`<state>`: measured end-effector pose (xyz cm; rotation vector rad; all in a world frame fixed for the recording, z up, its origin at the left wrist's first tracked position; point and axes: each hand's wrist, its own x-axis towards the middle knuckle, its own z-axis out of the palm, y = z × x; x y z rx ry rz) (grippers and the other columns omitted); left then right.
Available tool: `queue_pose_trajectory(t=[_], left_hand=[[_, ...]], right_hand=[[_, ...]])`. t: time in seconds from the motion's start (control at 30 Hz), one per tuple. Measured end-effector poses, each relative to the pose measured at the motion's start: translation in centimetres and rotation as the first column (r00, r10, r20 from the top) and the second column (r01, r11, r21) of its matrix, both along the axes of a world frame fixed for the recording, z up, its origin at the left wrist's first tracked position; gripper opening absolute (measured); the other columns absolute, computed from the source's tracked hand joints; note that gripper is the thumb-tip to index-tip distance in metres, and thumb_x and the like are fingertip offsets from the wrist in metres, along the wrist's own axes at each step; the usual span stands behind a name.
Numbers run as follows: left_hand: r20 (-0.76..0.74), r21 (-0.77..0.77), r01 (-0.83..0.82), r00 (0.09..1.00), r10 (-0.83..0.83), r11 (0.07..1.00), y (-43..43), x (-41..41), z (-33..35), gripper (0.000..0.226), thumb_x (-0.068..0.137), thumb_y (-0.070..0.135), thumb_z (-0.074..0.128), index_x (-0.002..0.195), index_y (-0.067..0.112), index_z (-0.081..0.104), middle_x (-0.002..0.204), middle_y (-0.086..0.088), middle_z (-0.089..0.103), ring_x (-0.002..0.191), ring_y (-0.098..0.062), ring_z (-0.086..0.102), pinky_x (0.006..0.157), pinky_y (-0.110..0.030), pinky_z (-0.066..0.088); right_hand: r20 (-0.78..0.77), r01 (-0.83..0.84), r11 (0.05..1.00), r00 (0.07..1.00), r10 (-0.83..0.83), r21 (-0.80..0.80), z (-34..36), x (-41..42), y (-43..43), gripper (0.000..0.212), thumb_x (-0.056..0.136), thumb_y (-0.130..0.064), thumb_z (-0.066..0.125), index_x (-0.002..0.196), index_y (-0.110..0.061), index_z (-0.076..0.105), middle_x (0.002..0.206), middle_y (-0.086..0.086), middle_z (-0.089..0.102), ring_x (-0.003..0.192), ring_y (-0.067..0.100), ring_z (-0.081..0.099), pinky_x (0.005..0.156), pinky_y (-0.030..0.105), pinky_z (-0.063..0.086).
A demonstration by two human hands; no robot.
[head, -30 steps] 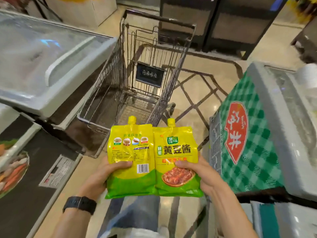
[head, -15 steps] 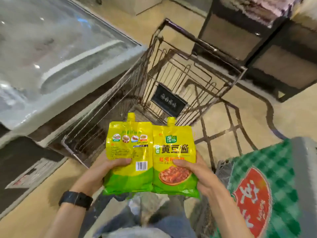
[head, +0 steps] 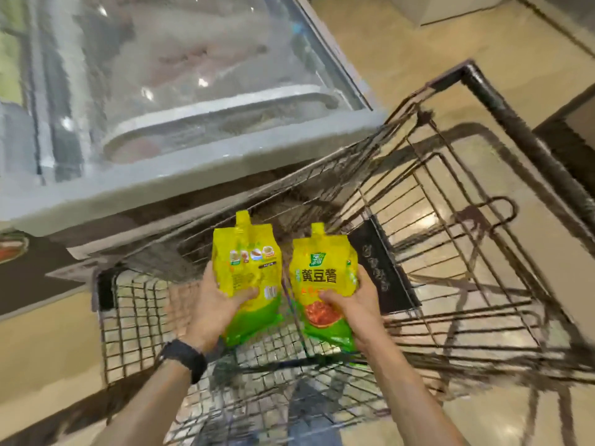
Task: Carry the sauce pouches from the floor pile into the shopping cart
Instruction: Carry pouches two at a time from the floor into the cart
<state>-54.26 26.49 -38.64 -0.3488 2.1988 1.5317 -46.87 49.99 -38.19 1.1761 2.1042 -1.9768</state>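
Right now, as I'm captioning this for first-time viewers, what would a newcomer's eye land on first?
Two bright spouted pouches at centre: the left hand grips the yellow-and-green back-label sauce pouch, the right hand the yellow-and-green front-label sauce pouch. Below them lies the dark wire shopping cart, beside a grey glass-lidded chest freezer at upper left.
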Motion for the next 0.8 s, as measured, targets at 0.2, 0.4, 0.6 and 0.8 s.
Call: queue_pose_trajectory(t=[0.2, 0.4, 0.6, 0.8], left_hand=[[-0.123, -0.148, -0.080, 0.990, 0.062, 0.986, 6.0, -4.3, -10.8, 0.087, 0.056, 0.050, 0.087, 0.130, 0.032, 0.045, 0.124, 0.001, 0.066, 0.111, -0.021, 0.065, 0.098, -0.045, 0.052], [-0.173, -0.030, -0.114, 0.979, 0.107, 0.993, 10.3, -7.1, -19.0, 0.056, 0.065, 0.017, 0.088, 0.108, 0.035, 0.055, 0.112, 0.000, 0.068, 0.097, -0.007, 0.067, 0.092, -0.020, 0.050], [-0.338, -0.032, -0.203, 0.924, 0.181, 0.979, 11.1, -7.3, -22.9, 0.056, 0.070, 0.046, 0.076, 0.119, 0.044, 0.048, 0.101, 0.019, 0.066, 0.094, -0.003, 0.066, 0.089, -0.030, 0.054], [-0.547, 0.024, -0.209, 0.816, 0.188, 0.978, 13.3, -7.1, -22.1, 0.051, 0.080, 0.026, 0.078, 0.114, 0.046, 0.044, 0.113, 0.034, 0.058, 0.105, 0.014, 0.056, 0.092, -0.010, 0.044]], right_hand=[[-0.010, -0.006, 0.973, 1.000, 0.009, 0.229, -10.0, -8.0, 3.9, 0.049, 0.059, -0.005, 0.089, 0.089, -0.023, 0.055, 0.080, -0.011, 0.066, 0.067, -0.001, 0.061, 0.066, 0.024, 0.045], [-0.025, -0.028, 0.929, 0.999, 0.040, 0.370, -19.2, -13.2, 4.5, 0.048, 0.060, 0.002, 0.086, 0.089, -0.019, 0.054, 0.076, -0.012, 0.060, 0.075, 0.016, 0.058, 0.065, 0.021, 0.040], [-0.189, 0.025, 0.922, 0.981, 0.053, 0.387, -23.9, -13.1, 4.0, 0.029, 0.075, -0.001, 0.077, 0.092, -0.014, 0.056, 0.082, -0.006, 0.063, 0.077, 0.006, 0.059, 0.072, 0.023, 0.050], [-0.330, 0.077, 0.899, 0.941, 0.077, 0.430, -24.1, -14.1, 4.0, 0.029, 0.079, 0.002, 0.070, 0.096, -0.016, 0.055, 0.087, -0.008, 0.062, 0.082, 0.001, 0.057, 0.077, 0.016, 0.045]])
